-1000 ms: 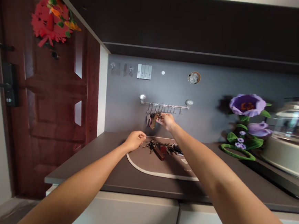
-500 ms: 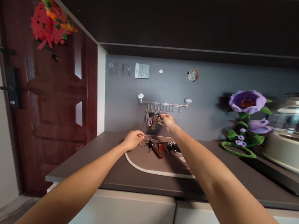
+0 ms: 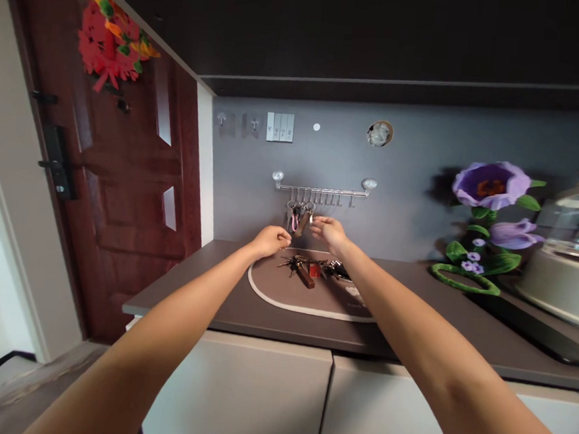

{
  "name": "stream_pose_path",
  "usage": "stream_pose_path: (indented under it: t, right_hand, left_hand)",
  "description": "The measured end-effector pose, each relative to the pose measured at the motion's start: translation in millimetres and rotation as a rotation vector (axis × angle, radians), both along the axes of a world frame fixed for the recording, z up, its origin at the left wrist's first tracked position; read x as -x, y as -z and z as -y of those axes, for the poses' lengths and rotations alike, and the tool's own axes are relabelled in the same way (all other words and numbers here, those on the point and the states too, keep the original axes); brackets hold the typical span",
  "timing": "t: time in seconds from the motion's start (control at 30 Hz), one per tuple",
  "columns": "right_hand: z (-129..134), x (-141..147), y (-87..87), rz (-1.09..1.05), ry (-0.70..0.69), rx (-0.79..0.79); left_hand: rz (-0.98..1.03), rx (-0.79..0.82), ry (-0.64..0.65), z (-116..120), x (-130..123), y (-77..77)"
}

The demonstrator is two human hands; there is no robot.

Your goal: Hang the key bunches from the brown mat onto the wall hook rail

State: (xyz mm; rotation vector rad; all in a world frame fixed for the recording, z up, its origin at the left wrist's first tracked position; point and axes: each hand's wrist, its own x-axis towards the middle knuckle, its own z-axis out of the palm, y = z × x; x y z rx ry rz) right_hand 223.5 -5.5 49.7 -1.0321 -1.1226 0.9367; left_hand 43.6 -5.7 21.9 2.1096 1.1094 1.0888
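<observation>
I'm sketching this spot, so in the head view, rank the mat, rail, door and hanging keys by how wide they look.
1. Door
2. Mat, partly hidden by the right arm
3. Rail
4. Hanging keys

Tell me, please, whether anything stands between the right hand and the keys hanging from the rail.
Nothing visible stands between the right hand and the hanging keys: it is close beside them, though contact is too small to make out. The left hand is off to the left, outside that gap.
</observation>
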Motion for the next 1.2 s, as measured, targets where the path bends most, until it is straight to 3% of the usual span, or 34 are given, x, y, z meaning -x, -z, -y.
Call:
stream_pose_path:
  t: [0.13, 0.3, 0.47, 0.6, 0.73, 1.0, 1.2]
  right_hand:
    - [15.6, 7.0, 13.7, -0.008, -0.047, -0.023]
    - [27.4, 12.4, 40.4, 0.091, -0.048, -0.058]
    - [29.5, 5.5, 56.9, 0.408, -0.001, -0.135]
    - [32.4, 0.9, 58.5, 0.738, 0.089, -0.207]
    - [35.5, 4.3, 57.4, 0.91, 0.107, -0.253]
    - [27.9, 8.3, 56.5, 0.995, 0.11, -0.296]
    - [20.8, 9.0, 56.7, 1.038, 0.114, -0.316]
  left_hand:
    - [0.028, -0.022, -0.06, 2.8, -10.2, 4.0]
    - [0.043, -0.062, -0.096, 5.4, -16.0, 20.3]
    - [-0.088, -0.109, -0.074, 9.2, -13.2, 33.6]
    - [-0.226, -0.171, -0.043, 7.9, -8.9, 39.1]
    - [-0.322, -0.2, -0.014, 5.5, -5.4, 41.5]
    - [-0.413, -0.309, -0.007, -3.8, -0.9, 42.7]
    - [-0.355, -0.278, -0.041, -4.4, -1.6, 41.3]
